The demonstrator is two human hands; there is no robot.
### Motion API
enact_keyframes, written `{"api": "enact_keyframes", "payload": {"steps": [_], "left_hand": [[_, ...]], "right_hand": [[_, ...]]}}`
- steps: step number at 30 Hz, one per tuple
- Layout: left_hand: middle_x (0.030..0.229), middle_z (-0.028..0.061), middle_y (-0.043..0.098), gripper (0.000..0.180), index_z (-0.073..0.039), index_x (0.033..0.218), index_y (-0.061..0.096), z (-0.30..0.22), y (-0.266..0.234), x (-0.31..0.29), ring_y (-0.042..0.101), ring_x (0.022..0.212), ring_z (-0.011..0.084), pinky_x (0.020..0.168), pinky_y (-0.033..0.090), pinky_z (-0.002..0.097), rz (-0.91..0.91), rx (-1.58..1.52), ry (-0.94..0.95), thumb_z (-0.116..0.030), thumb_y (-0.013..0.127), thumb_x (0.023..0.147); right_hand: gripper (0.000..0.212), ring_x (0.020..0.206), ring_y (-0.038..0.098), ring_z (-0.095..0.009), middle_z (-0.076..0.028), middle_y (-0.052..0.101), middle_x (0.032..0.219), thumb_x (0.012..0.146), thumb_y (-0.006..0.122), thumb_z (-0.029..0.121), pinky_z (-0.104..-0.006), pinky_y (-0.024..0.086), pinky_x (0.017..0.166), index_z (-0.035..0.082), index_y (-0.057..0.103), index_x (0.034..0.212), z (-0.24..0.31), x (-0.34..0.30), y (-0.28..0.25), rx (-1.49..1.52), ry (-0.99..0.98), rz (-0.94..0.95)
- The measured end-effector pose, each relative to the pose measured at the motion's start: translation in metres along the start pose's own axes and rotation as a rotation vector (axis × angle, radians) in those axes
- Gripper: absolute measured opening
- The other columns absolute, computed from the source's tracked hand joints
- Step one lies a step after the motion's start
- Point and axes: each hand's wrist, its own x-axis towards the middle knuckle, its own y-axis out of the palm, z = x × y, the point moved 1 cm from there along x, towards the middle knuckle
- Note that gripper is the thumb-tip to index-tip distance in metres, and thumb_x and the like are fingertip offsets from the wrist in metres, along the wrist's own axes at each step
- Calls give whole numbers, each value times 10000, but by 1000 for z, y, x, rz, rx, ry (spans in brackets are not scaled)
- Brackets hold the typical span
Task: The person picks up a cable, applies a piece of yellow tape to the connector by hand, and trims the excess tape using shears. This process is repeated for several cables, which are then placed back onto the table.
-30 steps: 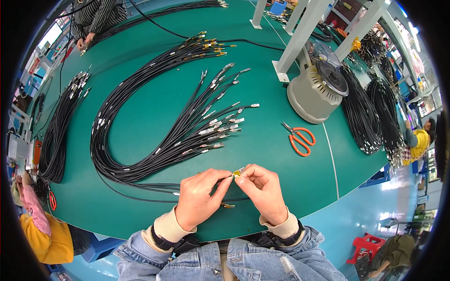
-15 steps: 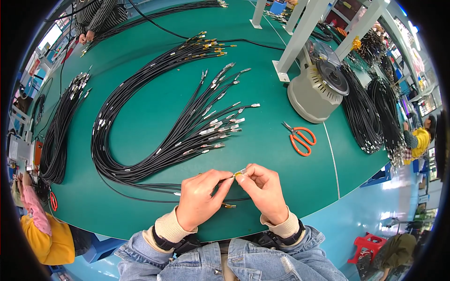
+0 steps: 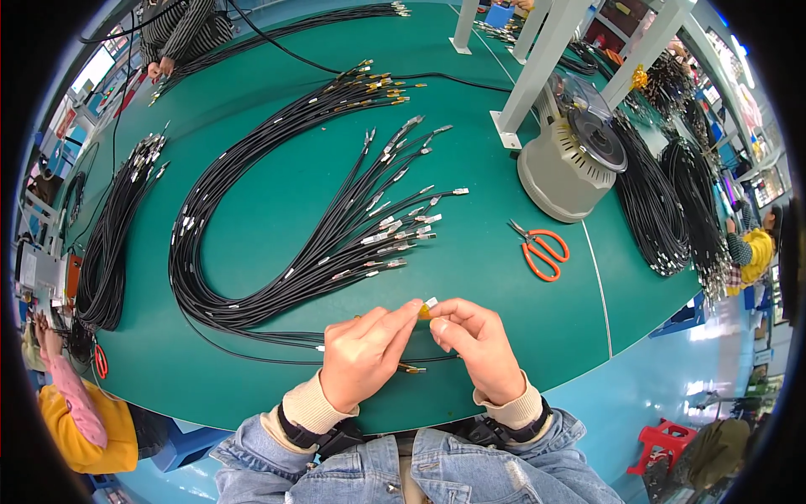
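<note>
My left hand [image 3: 365, 353] is closed, with thumb and forefinger pinching the end of a thin black cable that is mostly hidden under the fingers. A bit of yellow tape [image 3: 424, 312] and a small white tip [image 3: 431, 301] show past the fingertips. Against the tape, my right hand [image 3: 480, 344] holds its curled forefinger and thumb; the exact grip is partly hidden. Below my hands, more cable ends with gold-coloured tips [image 3: 411, 369] lie on the table. A large curved bundle of black cables [image 3: 189, 244] with white-tagged ends spreads beyond my left hand.
Orange-handled snips [image 3: 541, 252] lie to the right on the green table [image 3: 487, 370]. Behind them stands a round grey-beige machine [image 3: 562, 172] beside white metal posts [image 3: 529, 80]. More cable bundles [image 3: 109, 244] lie left and right. Co-workers are at the far left, left and right edges.
My right thumb and forefinger have shifted slightly off the cable tip, and more of the yellow tape shows. The left hand's fingertips have come up closer around the end.
</note>
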Motion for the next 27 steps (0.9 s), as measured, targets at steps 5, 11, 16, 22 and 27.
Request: {"api": "enact_keyframes", "payload": {"steps": [5, 11, 16, 22, 27], "left_hand": [[593, 56, 567, 231, -39, 955, 669, -2, 1, 1, 510, 440, 140, 408, 387, 257, -48, -26, -38, 38, 695, 739], [606, 63, 591, 174, -22, 909, 667, -7, 1, 3, 514, 434, 130, 414, 395, 253, -54, -36, -68, 26, 702, 745], [629, 77, 622, 133, -13, 890, 659, -6, 4, 0, 574, 469, 140, 438, 435, 248, -69, -49, -51, 13, 693, 765], [633, 86, 629, 61, -8, 862, 625, -5, 4, -2, 609, 496, 163, 453, 459, 258, -5, -59, -89, -12, 657, 810], [588, 68, 596, 29, -17, 846, 590, -6, 2, -4, 595, 474, 174, 440, 451, 273, 71, -73, -138, -33, 614, 852]], "right_hand": [[165, 682, 453, -58, 10, 548, 772, 912, 552, 143, -213, 390, 630, -12, 596, 946, -4, -3, 0, 109, -14, 13], [141, 764, 507, -53, 2, 579, 815, 899, 596, 117, -203, 419, 687, -14, 596, 951, -7, -5, 5, 18, -85, -46], [111, 799, 535, -55, 0, 599, 842, 885, 619, 88, -208, 439, 718, -16, 606, 921, -12, -5, 2, 6, -101, -55], [62, 731, 497, -45, 4, 573, 843, 881, 605, 46, -195, 402, 639, -15, 611, 873, -15, -2, 6, 23, -167, -63], [70, 773, 532, -70, -23, 598, 858, 873, 621, 53, -216, 435, 701, -16, 625, 881, -18, 0, 6, 15, -216, -53]]}}
